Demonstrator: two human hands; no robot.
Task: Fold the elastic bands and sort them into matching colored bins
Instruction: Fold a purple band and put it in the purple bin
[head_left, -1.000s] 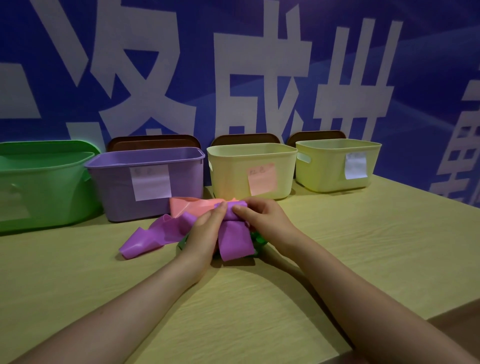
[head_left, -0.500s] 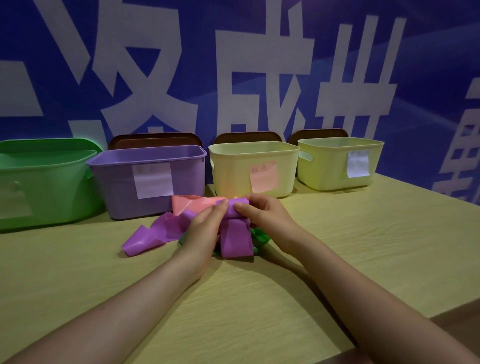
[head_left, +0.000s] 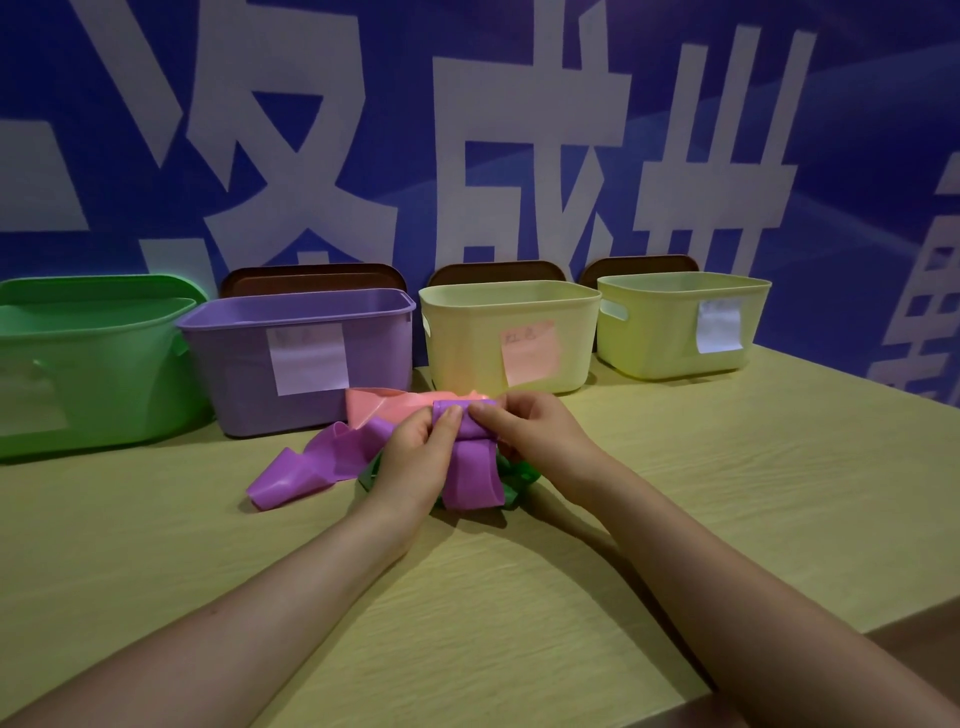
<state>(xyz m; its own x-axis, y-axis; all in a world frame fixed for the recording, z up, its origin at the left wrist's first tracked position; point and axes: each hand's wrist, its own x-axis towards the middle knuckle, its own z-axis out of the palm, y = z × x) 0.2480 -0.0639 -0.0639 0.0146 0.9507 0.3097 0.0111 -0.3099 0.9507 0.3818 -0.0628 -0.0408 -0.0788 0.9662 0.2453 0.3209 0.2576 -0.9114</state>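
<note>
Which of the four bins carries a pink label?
The pale yellow bin, third from the left: its pink label differs from the white labels on the purple bin and far-right bin.

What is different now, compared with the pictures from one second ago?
Very little. Both hands, left hand and right hand, keep pinching the folded top of the purple band; its hanging loop looks slightly neater. The pink band, green band and bins have not moved.
</note>
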